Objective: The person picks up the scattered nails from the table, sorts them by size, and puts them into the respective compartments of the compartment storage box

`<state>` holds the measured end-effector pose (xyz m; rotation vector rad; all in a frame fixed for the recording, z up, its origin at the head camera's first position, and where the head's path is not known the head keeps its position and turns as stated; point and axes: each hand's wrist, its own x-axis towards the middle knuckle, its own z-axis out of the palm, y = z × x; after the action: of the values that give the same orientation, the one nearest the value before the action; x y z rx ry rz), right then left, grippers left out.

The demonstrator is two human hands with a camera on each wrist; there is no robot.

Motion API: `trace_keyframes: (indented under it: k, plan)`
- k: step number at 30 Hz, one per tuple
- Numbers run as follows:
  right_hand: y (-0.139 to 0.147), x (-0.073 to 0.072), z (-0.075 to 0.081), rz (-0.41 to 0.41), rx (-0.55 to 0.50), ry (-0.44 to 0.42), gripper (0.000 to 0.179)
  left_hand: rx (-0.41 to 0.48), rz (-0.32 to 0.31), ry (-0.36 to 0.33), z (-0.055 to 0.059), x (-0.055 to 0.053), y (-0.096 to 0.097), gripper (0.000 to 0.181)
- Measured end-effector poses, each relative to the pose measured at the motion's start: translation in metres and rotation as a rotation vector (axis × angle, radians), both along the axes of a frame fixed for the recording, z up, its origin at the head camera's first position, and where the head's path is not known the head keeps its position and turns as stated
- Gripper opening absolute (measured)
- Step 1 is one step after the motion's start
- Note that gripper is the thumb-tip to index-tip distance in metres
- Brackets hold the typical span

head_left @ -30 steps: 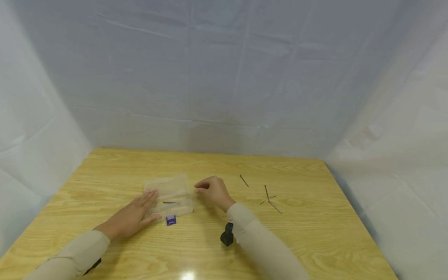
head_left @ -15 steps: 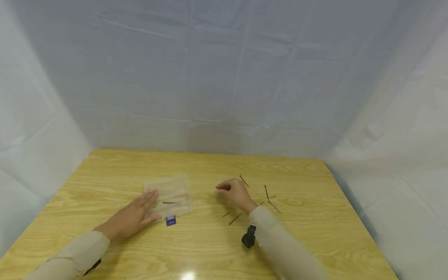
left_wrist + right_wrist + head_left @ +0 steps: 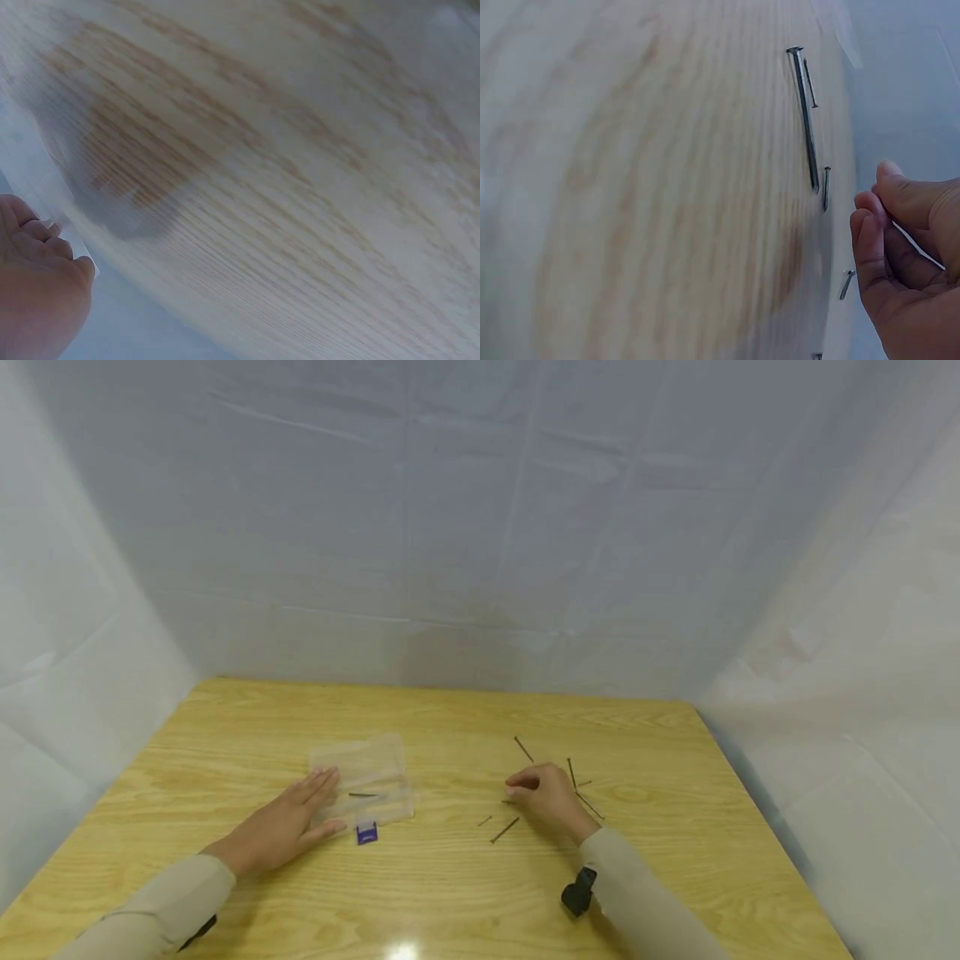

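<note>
The left hand [image 3: 273, 827] rests straight-fingered on a clear bag [image 3: 384, 760]; a dark nail [image 3: 363, 794] lies right of it, a purple clip [image 3: 367, 835] near its thumb. The right hand [image 3: 549, 795], fingertips and thumb curled together, has a long nail [image 3: 505, 830] to its near left and more nails [image 3: 590, 805] to its right.

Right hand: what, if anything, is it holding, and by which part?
Nothing that shows: the right hand, curled near thin grey metal nails, has no visible object in its grasp.
</note>
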<state>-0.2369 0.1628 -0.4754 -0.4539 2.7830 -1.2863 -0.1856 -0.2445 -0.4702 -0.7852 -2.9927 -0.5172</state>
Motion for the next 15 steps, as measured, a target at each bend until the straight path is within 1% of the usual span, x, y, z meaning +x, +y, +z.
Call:
trace_keyframes:
  k: [5, 12, 15]
  plan:
    - [0.009, 0.009, -0.003, 0.010, 0.027, -0.002, 0.014, 0.002, -0.002, -0.010, 0.001, 0.001, 0.000, 0.077]
    - [0.016, 0.018, -0.006, 0.019, 0.059, -0.036, 0.010, 0.003, 0.000, -0.016, 0.003, 0.001, 0.001, 0.075]
    - [0.017, 0.020, -0.006, 0.043, 0.071, -0.028, 0.010, 0.001, -0.001, -0.016, 0.003, 0.001, 0.001, 0.075]
